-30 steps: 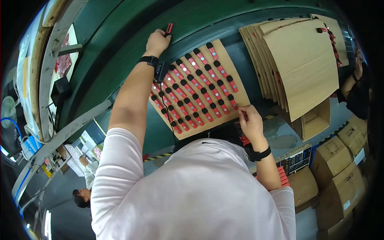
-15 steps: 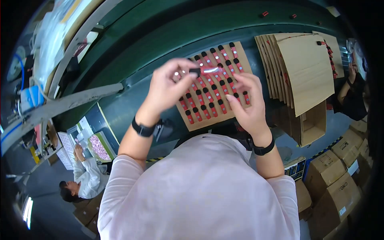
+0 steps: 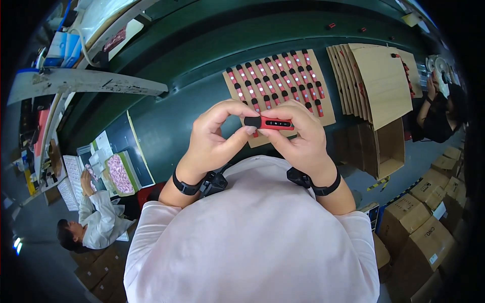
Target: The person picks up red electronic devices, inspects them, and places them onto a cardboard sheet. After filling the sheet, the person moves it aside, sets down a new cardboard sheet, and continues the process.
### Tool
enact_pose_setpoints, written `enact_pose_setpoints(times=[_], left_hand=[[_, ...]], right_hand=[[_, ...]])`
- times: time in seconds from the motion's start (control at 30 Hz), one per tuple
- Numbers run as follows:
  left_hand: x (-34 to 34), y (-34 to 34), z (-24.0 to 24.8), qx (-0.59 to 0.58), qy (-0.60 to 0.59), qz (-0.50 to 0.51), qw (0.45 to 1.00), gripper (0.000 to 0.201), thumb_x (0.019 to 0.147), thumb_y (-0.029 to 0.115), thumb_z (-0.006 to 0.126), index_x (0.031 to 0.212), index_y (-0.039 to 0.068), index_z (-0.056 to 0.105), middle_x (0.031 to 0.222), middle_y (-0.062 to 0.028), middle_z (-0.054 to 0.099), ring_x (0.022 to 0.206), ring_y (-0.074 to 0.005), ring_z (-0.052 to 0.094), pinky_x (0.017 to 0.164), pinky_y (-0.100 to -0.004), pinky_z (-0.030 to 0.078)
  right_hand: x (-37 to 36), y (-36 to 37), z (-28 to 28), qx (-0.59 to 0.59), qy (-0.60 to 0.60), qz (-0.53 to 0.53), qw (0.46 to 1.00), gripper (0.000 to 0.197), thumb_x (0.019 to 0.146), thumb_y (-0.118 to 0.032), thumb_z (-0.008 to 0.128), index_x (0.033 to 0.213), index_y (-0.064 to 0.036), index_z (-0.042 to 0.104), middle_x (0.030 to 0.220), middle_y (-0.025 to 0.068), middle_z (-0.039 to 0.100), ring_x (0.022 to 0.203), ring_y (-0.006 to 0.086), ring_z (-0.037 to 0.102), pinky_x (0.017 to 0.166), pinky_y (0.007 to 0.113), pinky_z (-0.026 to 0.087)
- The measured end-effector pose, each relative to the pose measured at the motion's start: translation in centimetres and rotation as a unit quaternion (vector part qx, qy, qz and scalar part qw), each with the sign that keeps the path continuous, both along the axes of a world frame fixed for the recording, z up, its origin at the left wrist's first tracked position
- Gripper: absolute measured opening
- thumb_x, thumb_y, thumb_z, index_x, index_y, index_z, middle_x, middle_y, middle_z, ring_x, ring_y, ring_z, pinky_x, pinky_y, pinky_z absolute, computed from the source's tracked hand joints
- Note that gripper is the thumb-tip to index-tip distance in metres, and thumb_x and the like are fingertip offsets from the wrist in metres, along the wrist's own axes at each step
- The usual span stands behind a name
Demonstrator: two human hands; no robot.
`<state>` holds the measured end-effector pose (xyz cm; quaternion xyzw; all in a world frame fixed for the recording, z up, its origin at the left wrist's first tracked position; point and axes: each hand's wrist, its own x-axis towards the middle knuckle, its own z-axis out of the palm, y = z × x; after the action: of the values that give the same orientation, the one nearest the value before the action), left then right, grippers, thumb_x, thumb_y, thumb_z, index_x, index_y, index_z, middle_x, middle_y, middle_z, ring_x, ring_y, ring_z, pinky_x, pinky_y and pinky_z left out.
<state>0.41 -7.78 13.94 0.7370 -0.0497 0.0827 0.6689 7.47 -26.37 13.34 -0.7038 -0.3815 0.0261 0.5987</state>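
Viewed from my remote station, dark printed lettering marks a brown carton (image 3: 422, 242) at near right, which also bears a small white label (image 3: 433, 259). Finer print on a neighboring carton (image 3: 404, 206) and pale symbols on the red device's (image 3: 286, 128) dark strip (image 3: 278, 123) are too small for me to read.

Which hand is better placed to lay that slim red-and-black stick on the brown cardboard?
Probably the right hand: it grips the stick by its red body, appearing nearer the cardboard; the left hand pinches its black end.
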Motion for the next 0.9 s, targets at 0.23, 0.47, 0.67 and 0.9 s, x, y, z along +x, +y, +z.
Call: enact_pose_setpoints(times=[0.23,0.47,0.67,0.9], left_hand=[[-1.7,0.4,0.4,0.017,-0.038,-0.012,0.999,0.024,0.08,-0.004,0.067,0.102,-0.003,0.06,0.102,-0.0125,0.061,0.097,-0.0201,0.058,0.088,-0.0308,0.045],[-2.2,0.4,0.5,0.066,-0.065,-0.008,0.996,0.024,0.079,-0.006,0.068,0.101,-0.002,0.06,0.1,-0.0114,0.062,0.095,-0.0198,0.058,0.085,-0.0307,0.046],[-1.1,0.1,-0.5,0.122,-0.101,-0.01,0.987,0.024,0.076,0.0,0.071,0.099,0.003,0.064,0.096,-0.01,0.065,0.089,-0.0226,0.062,0.081,-0.0319,0.049],[0.4,-0.3,-3.3,0.187,-0.029,0.009,0.982,0.021,0.078,0.0,0.069,0.099,0.001,0.064,0.095,-0.0102,0.064,0.089,-0.0229,0.062,0.081,-0.0312,0.049]], right_hand=[[-2.3,0.5,1.0,0.01,-0.035,-0.026,0.999,0.031,0.073,0.003,0.075,0.101,-0.0011,0.064,0.092,0.0107,0.066,0.08,0.0216,0.063,0.072,0.03,0.049],[-3.0,-0.2,0.9,-0.007,-0.029,-0.06,0.998,0.028,0.073,0.001,0.075,0.1,-0.001,0.065,0.092,0.0108,0.066,0.079,0.0225,0.063,0.071,0.03,0.049],[-3.0,-0.7,1.1,-0.053,-0.088,-0.08,0.991,0.025,0.075,-0.003,0.074,0.098,-0.0009,0.066,0.091,0.0116,0.065,0.077,0.0241,0.062,0.069,0.03,0.049],[-1.4,-4.4,-5.0,-0.223,0.063,-0.156,0.96,0.021,0.079,-0.007,0.071,0.098,-0.0006,0.063,0.088,0.0113,0.061,0.07,0.0216,0.06,0.065,0.03,0.05]])
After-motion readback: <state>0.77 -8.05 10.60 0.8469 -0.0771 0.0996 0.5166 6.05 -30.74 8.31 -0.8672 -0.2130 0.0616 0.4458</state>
